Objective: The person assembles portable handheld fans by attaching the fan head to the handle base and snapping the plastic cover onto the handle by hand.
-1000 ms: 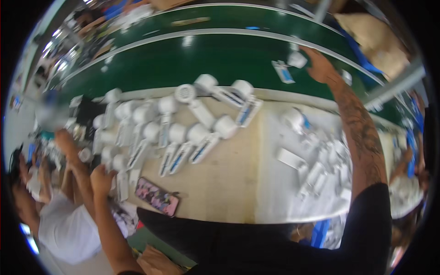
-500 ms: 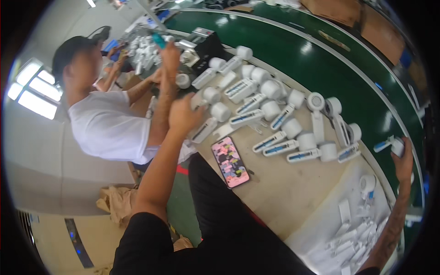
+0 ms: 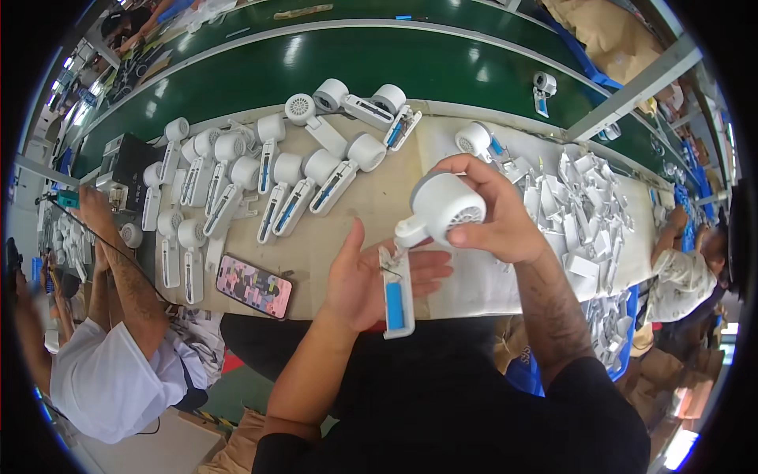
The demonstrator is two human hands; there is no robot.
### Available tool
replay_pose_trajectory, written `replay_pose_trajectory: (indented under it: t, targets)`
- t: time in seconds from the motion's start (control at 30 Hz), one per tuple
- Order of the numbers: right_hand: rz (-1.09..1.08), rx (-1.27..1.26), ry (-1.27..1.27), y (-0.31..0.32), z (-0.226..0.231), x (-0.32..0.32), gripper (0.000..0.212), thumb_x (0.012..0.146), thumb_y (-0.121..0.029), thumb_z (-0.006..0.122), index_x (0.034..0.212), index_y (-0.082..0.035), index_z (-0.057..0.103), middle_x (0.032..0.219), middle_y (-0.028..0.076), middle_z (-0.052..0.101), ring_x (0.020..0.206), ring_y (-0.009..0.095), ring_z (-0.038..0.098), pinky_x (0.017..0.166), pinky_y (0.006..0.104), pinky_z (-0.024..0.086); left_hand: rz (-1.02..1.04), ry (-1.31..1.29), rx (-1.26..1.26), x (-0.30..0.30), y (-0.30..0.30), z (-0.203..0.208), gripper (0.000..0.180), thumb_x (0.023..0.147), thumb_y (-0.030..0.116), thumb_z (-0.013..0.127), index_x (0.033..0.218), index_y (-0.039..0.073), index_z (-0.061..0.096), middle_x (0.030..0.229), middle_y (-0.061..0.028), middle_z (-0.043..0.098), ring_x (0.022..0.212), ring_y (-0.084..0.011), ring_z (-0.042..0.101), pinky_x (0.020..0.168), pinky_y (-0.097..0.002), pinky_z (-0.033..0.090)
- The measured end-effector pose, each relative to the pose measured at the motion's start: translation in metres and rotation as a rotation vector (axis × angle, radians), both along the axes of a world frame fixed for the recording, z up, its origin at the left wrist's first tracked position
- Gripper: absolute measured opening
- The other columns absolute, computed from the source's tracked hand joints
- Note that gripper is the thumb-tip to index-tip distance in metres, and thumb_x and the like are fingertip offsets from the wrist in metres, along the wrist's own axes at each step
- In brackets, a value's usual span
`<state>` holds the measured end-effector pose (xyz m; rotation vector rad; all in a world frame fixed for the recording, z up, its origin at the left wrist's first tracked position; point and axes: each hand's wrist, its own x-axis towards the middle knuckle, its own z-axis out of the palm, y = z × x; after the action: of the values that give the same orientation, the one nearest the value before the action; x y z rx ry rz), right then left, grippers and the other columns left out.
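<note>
Right hand point(image 3: 513, 229) grips fan point(image 3: 444, 204) by its head; left hand point(image 3: 355, 288) open behind handle point(image 3: 409, 316). Handle uncovered, blue battery point(image 3: 395, 306) bare; several counter point(image 3: 316, 246) fans point(image 3: 332, 188) likewise.

Bright, diffuse light covers the worktable point(image 3: 312, 253), with soft shadows. Pale reflections streak the glossy green belt point(image 3: 237, 71); a patch at lower right is overexposed. The central white device point(image 3: 452, 204) appears crisp. Fisheye distortion bows the pale rail point(image 3: 355, 21); detail softens toward the black rim.

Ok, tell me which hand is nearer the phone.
The left hand: it's right of the phone; the right hand, holding a white device, is farther right.
</note>
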<state>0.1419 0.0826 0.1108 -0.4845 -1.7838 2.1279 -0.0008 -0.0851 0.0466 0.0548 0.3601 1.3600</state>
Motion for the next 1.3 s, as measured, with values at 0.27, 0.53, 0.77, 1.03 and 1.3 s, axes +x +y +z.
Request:
replay_pose_trajectory:
  t: [0.27, 0.53, 0.77, 1.03, 1.3]
  targets:
    - [0.047, 0.167, 0.077, -0.008, -0.001, -0.009, 0.063, 0.080, -0.008, 0.081, 0.134, -0.001, 0.049, 0.117, 0.009, 0.064, 0.109, 0.017, 0.062, 0.095, 0.0315, 0.049, 0.300, 0.735, -0.131, 0.006, -0.017, 0.016, 0.034, 0.103, 0.026, 0.054, 0.124, -0.001, 0.054, 0.104, -0.0168, 0.070, 0.081, -0.0195, 0.068, 0.074, -0.0324, 0.057]
    - [0.163, 0.171, 0.086, -0.002, 0.001, -0.028, 0.064, 0.080, -0.009, 0.082, 0.135, -0.002, 0.049, 0.118, 0.008, 0.065, 0.112, 0.017, 0.061, 0.097, 0.0324, 0.048, 0.333, 0.817, -0.071, 0.002, -0.025, 0.026, 0.024, 0.097, 0.012, 0.064, 0.115, -0.004, 0.062, 0.105, -0.0164, 0.070, 0.082, -0.0196, 0.070, 0.075, -0.0332, 0.058]
    - [0.241, 0.191, 0.006, 0.011, 0.006, -0.014, 0.059, 0.080, -0.011, 0.082, 0.132, -0.001, 0.055, 0.114, 0.007, 0.065, 0.107, 0.015, 0.062, 0.094, 0.0302, 0.050, 0.242, 0.805, -0.099, 0.004, -0.015, 0.022, 0.021, 0.093, 0.006, 0.065, 0.111, -0.005, 0.065, 0.099, -0.0151, 0.072, 0.082, -0.0187, 0.071, 0.075, -0.0321, 0.059]
    - [0.628, 0.301, -0.330, 0.030, 0.023, -0.033, 0.047, 0.082, -0.022, 0.083, 0.117, 0.002, 0.063, 0.101, 0.010, 0.070, 0.091, 0.015, 0.067, 0.082, 0.0275, 0.054, 0.088, 0.914, -0.078, 0.012, -0.016, 0.028, 0.024, 0.088, 0.000, 0.071, 0.111, -0.006, 0.066, 0.098, -0.0142, 0.072, 0.084, -0.0179, 0.071, 0.076, -0.0297, 0.059]
    - [0.617, 0.319, -0.340, 0.031, 0.017, -0.035, 0.050, 0.081, -0.031, 0.084, 0.114, 0.001, 0.065, 0.095, 0.009, 0.070, 0.083, 0.014, 0.066, 0.073, 0.0265, 0.054, 0.084, 0.942, -0.081, 0.009, -0.015, 0.028, 0.028, 0.084, -0.002, 0.075, 0.110, -0.007, 0.066, 0.099, -0.0147, 0.072, 0.088, -0.0199, 0.071, 0.081, -0.0311, 0.058]
